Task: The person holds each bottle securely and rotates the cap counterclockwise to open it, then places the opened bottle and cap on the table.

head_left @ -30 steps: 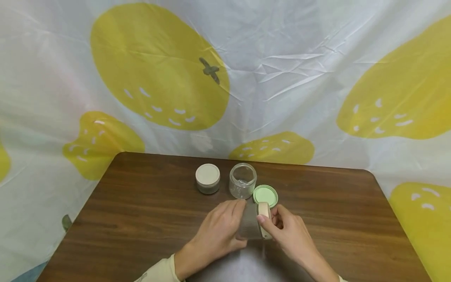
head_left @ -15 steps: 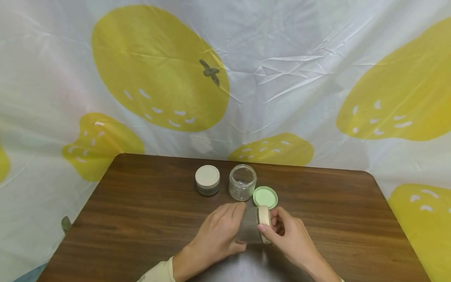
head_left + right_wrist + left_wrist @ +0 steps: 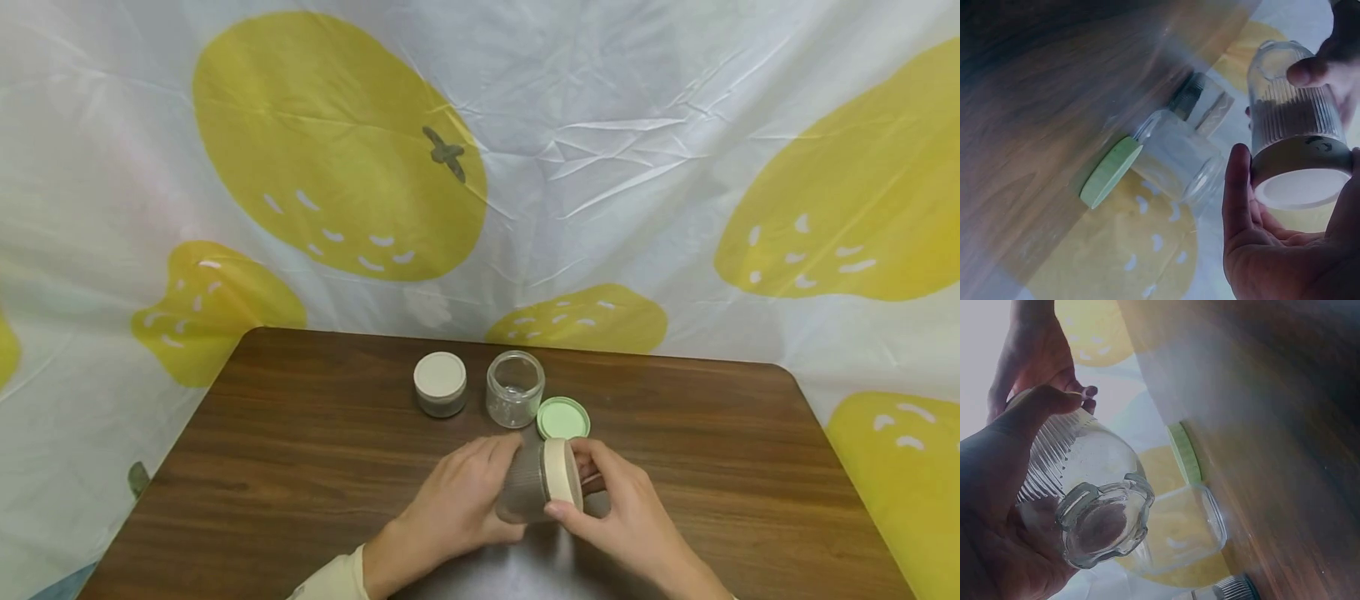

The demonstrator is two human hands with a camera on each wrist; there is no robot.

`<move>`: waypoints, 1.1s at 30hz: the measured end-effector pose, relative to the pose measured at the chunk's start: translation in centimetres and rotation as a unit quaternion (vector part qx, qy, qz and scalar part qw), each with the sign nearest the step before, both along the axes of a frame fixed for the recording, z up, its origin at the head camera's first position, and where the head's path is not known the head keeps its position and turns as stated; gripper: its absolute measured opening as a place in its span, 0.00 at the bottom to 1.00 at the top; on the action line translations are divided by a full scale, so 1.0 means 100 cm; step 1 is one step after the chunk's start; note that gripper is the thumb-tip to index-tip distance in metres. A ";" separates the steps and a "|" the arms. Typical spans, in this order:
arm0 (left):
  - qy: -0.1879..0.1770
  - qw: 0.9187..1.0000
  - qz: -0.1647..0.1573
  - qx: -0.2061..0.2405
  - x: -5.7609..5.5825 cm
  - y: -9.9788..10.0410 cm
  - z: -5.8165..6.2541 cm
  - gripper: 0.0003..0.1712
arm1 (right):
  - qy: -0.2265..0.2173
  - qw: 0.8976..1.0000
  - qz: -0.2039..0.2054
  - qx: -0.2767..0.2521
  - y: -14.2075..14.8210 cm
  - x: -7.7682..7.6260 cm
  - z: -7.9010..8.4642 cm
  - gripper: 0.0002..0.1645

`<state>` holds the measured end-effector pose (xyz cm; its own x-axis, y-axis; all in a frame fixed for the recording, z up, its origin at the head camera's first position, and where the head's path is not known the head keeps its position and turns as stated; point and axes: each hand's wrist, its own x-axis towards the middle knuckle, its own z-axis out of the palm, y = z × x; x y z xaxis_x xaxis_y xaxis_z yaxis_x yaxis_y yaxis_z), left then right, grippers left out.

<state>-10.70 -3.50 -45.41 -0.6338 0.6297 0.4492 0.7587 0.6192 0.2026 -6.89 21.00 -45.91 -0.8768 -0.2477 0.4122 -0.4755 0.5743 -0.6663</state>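
A ribbed clear glass jar (image 3: 521,487) lies tilted on its side in the air, in front of the other jars. My left hand (image 3: 453,500) grips its body from the left, and the thick scalloped base (image 3: 1107,525) faces the left wrist view. A cream lid (image 3: 559,471) sits on the jar's right end. My right hand (image 3: 630,512) holds that lid by its rim, thumb on the near side and fingers on the far side. The right wrist view shows the lid's pale flat top (image 3: 1304,187) and a dark mark on its side.
Behind the hands, an uncovered clear glass jar (image 3: 515,400) stands beside a shorter jar with a cream lid (image 3: 440,379). A light green lid (image 3: 563,418) lies to the right of the uncovered jar. The brown wooden table (image 3: 315,433) meets a lemon-print cloth (image 3: 600,208) behind.
The jar has turned so that more of the lid's top shows in the head view. My right fingers have shifted round the rim and spread wider. The left hand keeps its grip.
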 end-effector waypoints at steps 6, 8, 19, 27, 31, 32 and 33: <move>-0.014 1.000 0.000 -0.005 0.002 -0.002 0.002 0.48 | 0.007 1.000 0.010 0.007 0.000 0.000 0.000 0.38; -0.014 1.000 0.000 -0.005 0.002 -0.002 0.002 0.48 | 0.010 1.000 0.012 0.005 0.000 0.000 -0.001 0.39; 0.007 1.000 0.003 0.001 0.002 0.000 0.003 0.47 | 0.001 1.000 0.014 0.017 0.001 0.003 0.002 0.38; 0.035 0.999 0.011 -0.011 0.002 0.002 0.002 0.46 | -0.033 0.991 -0.082 0.105 -0.005 0.011 0.014 0.33; 0.037 0.999 0.010 -0.013 0.002 0.004 0.002 0.47 | -0.058 0.981 -0.145 0.116 -0.011 0.011 0.024 0.26; 0.037 0.999 0.009 -0.013 0.002 0.005 0.002 0.47 | -0.073 0.977 -0.160 0.121 -0.012 0.010 0.027 0.26; 0.037 0.999 0.009 -0.013 0.002 0.005 0.002 0.47 | -0.088 0.972 -0.175 0.131 -0.013 0.010 0.029 0.27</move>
